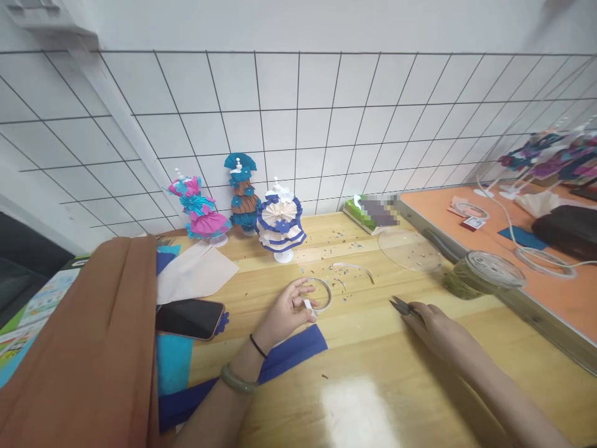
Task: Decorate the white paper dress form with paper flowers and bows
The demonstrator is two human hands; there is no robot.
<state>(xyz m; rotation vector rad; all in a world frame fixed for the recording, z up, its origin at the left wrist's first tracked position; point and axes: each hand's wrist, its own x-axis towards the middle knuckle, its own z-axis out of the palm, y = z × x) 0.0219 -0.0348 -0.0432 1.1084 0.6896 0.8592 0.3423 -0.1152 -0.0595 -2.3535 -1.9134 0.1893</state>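
Here, one thin, round white tape ring, gripped by left hand; dark, pointed metal scissors, clasped by right hand.

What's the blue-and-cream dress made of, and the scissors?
Dress: probably matte crepe paper, maybe thin cloth; its layers pleat and ruffle without shine. Scissors: likely dark, dull metal, judging by the thin, pointed blades; the right hand mostly hides the handles.
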